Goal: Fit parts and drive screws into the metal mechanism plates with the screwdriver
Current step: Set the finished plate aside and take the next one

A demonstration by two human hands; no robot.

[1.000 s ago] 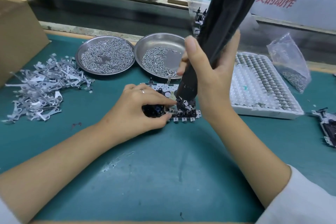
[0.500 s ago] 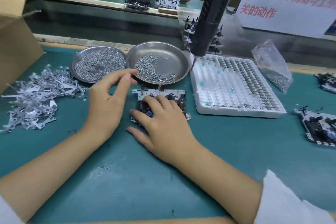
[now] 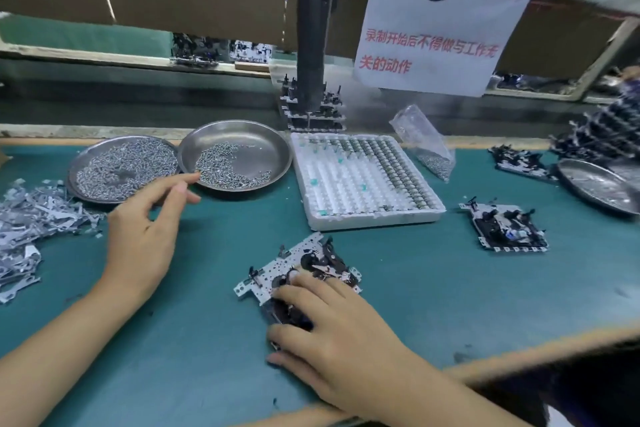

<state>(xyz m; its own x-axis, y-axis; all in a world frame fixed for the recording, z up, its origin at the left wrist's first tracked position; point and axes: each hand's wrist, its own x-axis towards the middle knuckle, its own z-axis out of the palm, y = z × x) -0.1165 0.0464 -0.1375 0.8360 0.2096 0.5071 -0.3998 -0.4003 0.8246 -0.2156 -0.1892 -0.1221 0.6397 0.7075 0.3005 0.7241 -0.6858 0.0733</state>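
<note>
A white metal mechanism plate (image 3: 277,270) with black parts lies turned at an angle on the green mat near the table's front edge. My right hand (image 3: 339,333) rests on its near half, with the fingers spread flat over the black parts. My left hand (image 3: 145,232) hovers over the mat by two steel dishes; its fingers are loosely extended and hold nothing that I can see. The black electric screwdriver (image 3: 311,45) hangs upright above the back of the table, with no hand on it.
The left dish (image 3: 104,144) is full of screws and the right dish (image 3: 263,149) is partly filled. A pile of metal brackets (image 3: 31,215) lies far left. A white foam tray (image 3: 374,222), a plastic bag (image 3: 426,142) and another mechanism plate (image 3: 502,229) lie to the right.
My right hand let go of the screwdriver, which swung up and back. That hand came down onto the plate and moved it nearer and to the right. My left hand left the plate.
</note>
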